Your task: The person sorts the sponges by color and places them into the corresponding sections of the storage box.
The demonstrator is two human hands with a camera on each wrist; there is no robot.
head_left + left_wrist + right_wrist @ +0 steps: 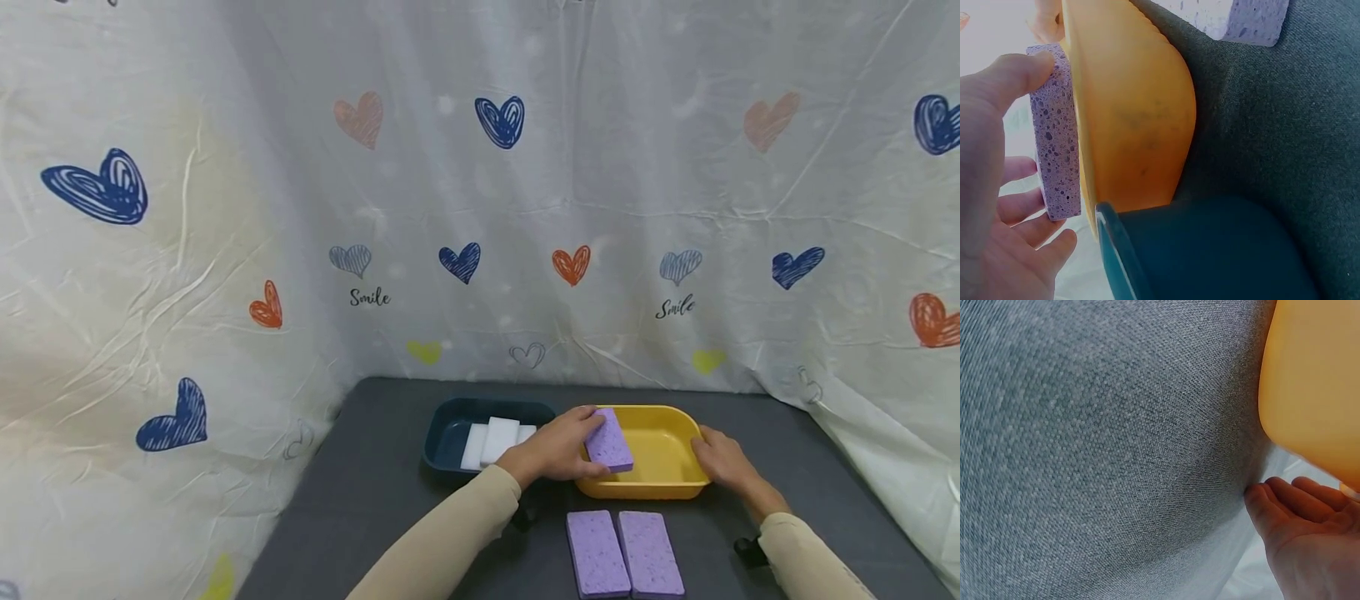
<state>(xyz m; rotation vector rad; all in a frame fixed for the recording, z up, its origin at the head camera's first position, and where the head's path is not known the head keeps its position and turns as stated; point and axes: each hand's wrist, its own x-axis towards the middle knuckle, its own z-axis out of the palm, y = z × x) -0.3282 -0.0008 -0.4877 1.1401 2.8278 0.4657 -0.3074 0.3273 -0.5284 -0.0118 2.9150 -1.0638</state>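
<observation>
My left hand [557, 444] pinches a purple sponge [610, 442] between thumb and fingers, over the left side of a yellow tray [663, 490]. The left wrist view shows this sponge [1055, 137] tilted on edge beside the tray's rim, its pores plain to see. At the tray's right end, my right hand [726, 460] grips the rim. In the right wrist view, the fingers of that hand [1310, 531] lie by the tray's outer wall [1316, 381]; its thumb is mostly hidden. Two more purple sponges [597, 554] lie side by side in front of the tray.
Left of the yellow tray stands a dark teal tray [442, 421] holding several white blocks [500, 437]. Both trays are on a dark grey cloth-covered table [360, 500]. A white curtain [630, 183] printed with hearts hangs behind and along the sides.
</observation>
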